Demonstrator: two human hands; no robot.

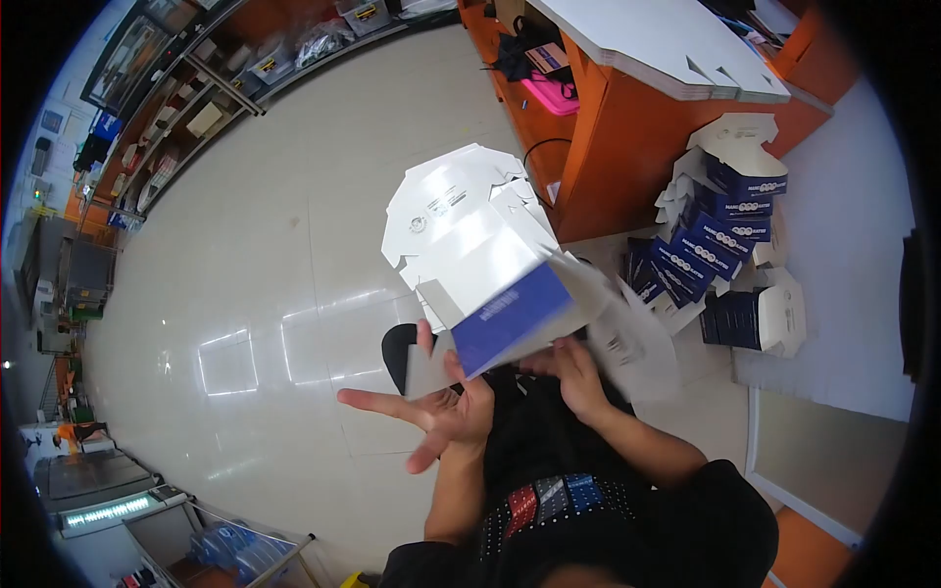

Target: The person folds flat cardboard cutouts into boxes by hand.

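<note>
A partly folded cardboard box, white inside with a blue printed panel, is held up in front of my body. Its large white lid flap spreads away from me, and a side flap on the right is blurred by motion. My left hand is at the lower left corner of the blue panel, fingers spread wide, some touching the cardboard. Under the near right edge, my right hand grips the box, its fingertips partly hidden.
Several blue-and-white boxes are piled at right beside an orange desk. Stacked white cardboard sheets lie on the desk. Shelving with bins stands at upper left. Wrapped blue bottles sit on a rack at lower left.
</note>
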